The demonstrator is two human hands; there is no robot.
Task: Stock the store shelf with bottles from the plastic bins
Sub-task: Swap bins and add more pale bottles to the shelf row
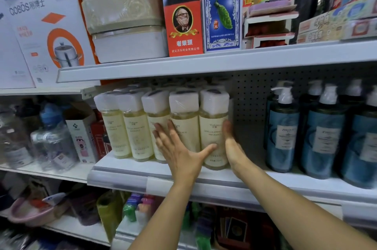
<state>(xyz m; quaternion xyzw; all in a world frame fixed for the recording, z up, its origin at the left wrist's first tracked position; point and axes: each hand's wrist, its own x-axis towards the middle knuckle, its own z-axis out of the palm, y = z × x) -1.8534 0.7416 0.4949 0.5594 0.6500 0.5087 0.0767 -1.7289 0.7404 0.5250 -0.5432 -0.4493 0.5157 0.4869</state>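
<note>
Both bare arms reach forward and up. The left hand (180, 152) is flat with fingers spread; the right hand (232, 145) stands edge-on, fingers straight.

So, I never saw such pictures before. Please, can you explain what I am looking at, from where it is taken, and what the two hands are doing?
There is no machine here: a person wears one camera on the head, looking forward and down, so you see what they see. On the middle shelf stands a row of pale yellow bottles with white caps; blue pump bottles stand further right. The left hand lies flat on the bottle fronts, the right hand presses the side of the rightmost one. Neither grips anything.
</note>
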